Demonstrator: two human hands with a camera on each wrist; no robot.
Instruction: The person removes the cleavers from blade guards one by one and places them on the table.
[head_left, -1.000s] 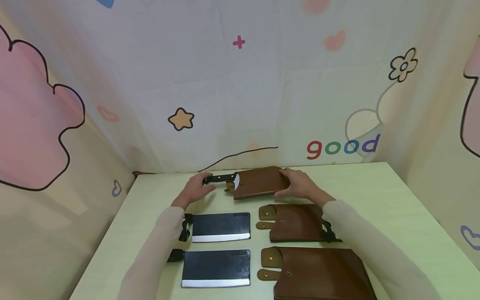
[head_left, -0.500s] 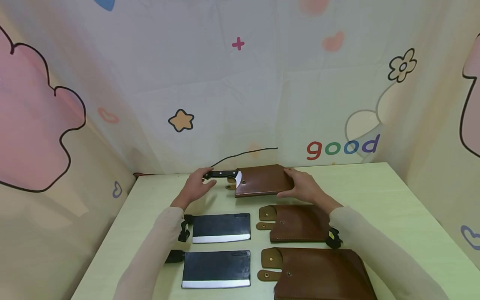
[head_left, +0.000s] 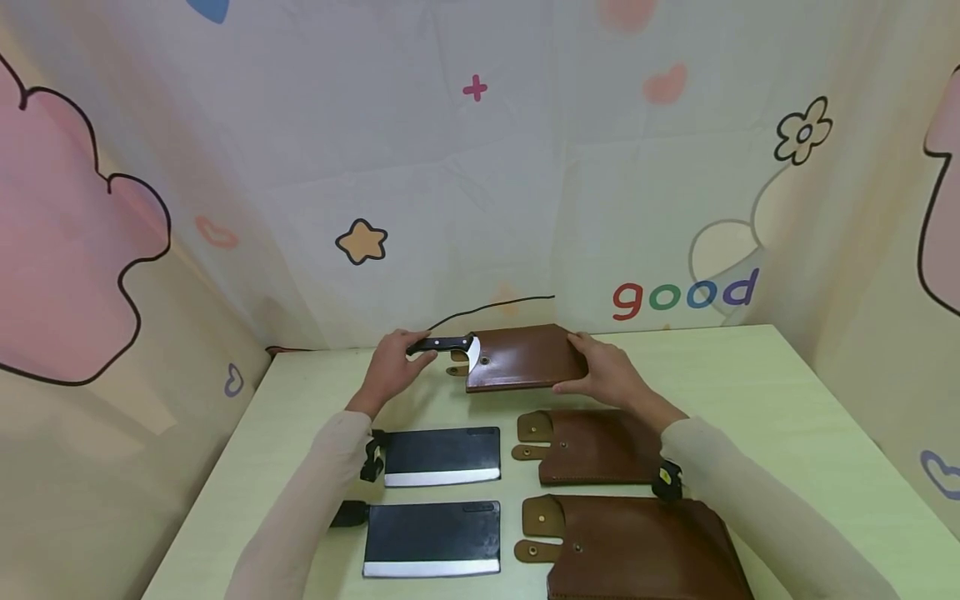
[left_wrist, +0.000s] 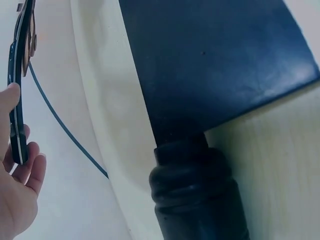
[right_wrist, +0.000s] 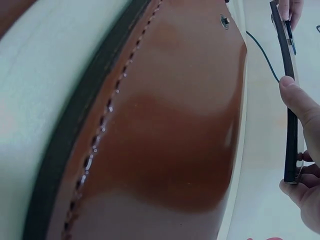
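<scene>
At the back of the table my left hand [head_left: 392, 365] pinches the black riveted handle of a knife [head_left: 444, 343] near its end, thumb on one side and fingers on the other. Most of the blade is hidden inside a brown leather sheath [head_left: 525, 360]; only its shiny heel shows at the mouth. My right hand [head_left: 606, 372] grips the sheath's far end, thumb low and fingers at the upper edge. In the right wrist view the sheath [right_wrist: 291, 135] appears edge-on between thumb and fingers. Its snap straps hang loose behind the handle.
Two dark cleavers, a farther one [head_left: 442, 455] and a nearer one [head_left: 432, 537], lie below my left forearm. To their right lie two more brown sheaths, one smaller [head_left: 600, 446] and one larger [head_left: 645, 542], partly under my right forearm. A printed curtain [head_left: 480, 192] hangs behind the table.
The sheath with the knife in it has risen a little and turned its face more toward the head camera. Both hands have moved with it and keep their hold.
</scene>
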